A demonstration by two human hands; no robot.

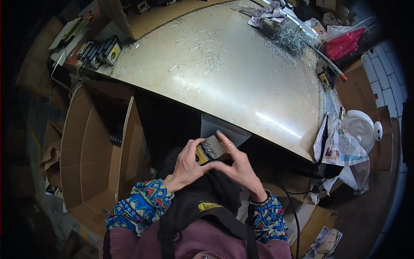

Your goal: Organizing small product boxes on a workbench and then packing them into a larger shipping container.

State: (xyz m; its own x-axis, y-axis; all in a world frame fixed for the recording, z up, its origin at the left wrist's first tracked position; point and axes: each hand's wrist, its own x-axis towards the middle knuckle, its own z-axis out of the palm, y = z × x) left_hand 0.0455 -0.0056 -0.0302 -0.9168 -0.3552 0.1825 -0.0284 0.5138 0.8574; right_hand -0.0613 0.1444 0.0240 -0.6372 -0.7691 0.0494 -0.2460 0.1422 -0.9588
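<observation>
Close in front of my body, above the black apron, I hold a small yellow-and-black box (201, 157) with thin silvery metal pieces, like bent pins, showing in it. A greyish flap or lid (218, 146) stands on its right side. My left hand (187, 163) is wrapped round the box's left side. My right hand (235, 166) spans its right side, the thumb at the near edge and the index finger along the flap's far edge. The undersides of the box and the fingers beneath it are hidden.
A metal-topped table (241, 86) lies ahead, with loose bent wire pieces (209, 54) and a wire heap (286, 39). Black-and-yellow boxes (101, 52) stand far left. An open cardboard carton (86, 159) is at left; a white fan (360, 129) and newspaper (343, 146) are at right.
</observation>
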